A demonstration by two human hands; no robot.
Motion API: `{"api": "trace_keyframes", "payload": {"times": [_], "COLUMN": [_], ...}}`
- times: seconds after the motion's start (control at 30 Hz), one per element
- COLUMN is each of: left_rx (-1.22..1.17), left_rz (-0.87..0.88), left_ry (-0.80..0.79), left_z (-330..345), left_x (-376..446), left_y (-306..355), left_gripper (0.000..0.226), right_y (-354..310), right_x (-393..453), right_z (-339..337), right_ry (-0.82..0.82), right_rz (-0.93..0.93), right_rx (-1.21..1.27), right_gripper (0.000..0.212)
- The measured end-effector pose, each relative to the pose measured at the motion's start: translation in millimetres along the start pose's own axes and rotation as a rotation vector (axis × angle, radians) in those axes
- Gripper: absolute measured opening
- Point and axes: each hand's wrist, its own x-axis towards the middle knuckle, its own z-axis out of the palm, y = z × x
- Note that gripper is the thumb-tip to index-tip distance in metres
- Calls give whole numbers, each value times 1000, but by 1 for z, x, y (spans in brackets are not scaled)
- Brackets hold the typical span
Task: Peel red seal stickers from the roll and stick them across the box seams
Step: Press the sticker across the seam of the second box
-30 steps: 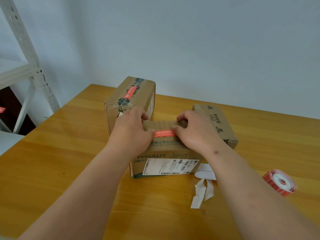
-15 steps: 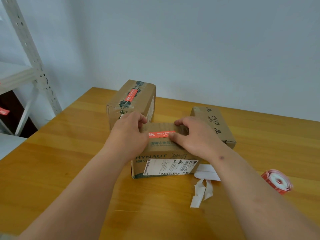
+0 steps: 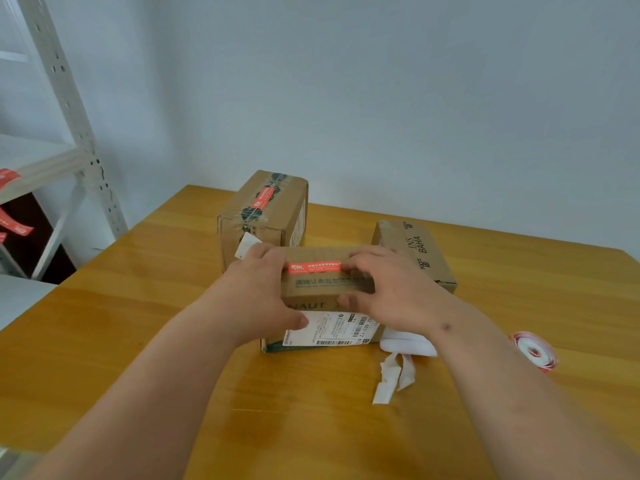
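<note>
Pressing step under way: both hands are on the near box [image 3: 325,289], mid-table. A red seal sticker [image 3: 314,267] lies across its top. Left hand [image 3: 258,292] and right hand [image 3: 391,289] clasp the box ends, fingers curled over the top at the sticker's tips, thumbs on the front. Next, I'd judge: fetch the sticker roll [image 3: 535,349] by the table's right edge for 1 more seal.
</note>
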Motion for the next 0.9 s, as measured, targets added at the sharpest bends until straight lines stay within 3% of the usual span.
{"api": "trace_keyframes", "payload": {"times": [0.17, 0.27, 0.37, 0.47, 0.6, 0.77, 0.83, 0.9], "left_rx": [12, 17, 34, -72, -674, -1324, -1480, -1548], "left_rz": [-26, -70, -111, -148, -285, -543, -611, -623], "left_ry": [50, -13, 4, 68, 25, -199, -292, -380], "left_z": [-8, -10, -3, -2, -7, 3, 8, 13], "left_x": [-8, -13, -14, -13, -15, -26, -30, -32], "left_y": [0, 4, 4, 1, -4, -17, -20, -19], "left_gripper": [47, 57, 65, 54, 46, 56, 58, 57], "right_y": [-4, -5, -5, -5, -4, -7, -12, -14], "right_x": [-6, -4, -7, -15, -24, -30, -35, -40], "right_z": [8, 14, 13, 9, 8, -9, -18, -25], "right_ry": [143, 183, 153, 145, 160, 371, 416, 414], "right_rz": [-11, 53, 50, 49, 116, 116, 114, 89], "right_rx": [9, 51, 79, 114, 256, 487, 682, 722], "right_gripper": [39, 31, 33, 47, 68, 42, 40, 40]}}
